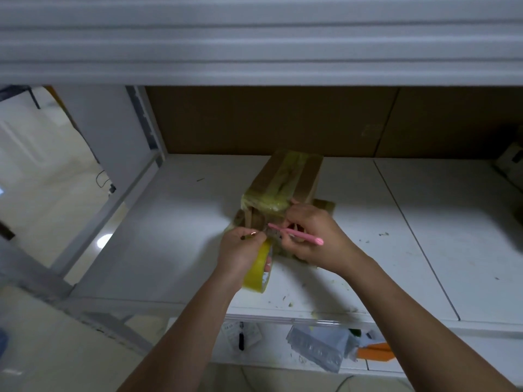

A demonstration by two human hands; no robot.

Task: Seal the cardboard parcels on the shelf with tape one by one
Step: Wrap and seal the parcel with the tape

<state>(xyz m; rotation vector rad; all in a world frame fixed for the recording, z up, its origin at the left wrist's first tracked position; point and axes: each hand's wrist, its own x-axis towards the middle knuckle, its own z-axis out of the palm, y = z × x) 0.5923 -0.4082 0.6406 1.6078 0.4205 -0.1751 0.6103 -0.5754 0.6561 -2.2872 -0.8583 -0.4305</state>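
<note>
Item: brown cardboard parcel [285,179], yellow-taped, on white shelf [169,236]. Our left hand [240,250] grips the yellow tape roll [259,274]; right hand [314,236] holds a pink cutter [297,235]. Step, we judge: severing the strip; next, press the end flat.

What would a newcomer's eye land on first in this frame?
Probably the cardboard parcel in the middle of the white shelf, already wrapped in yellowish tape along its top and near end. Right in front of it, the left hand grips a yellow tape roll, while the right hand holds a pink cutter pointed at the strip between roll and parcel. Large brown boxes fill the back of the shelf.
</note>
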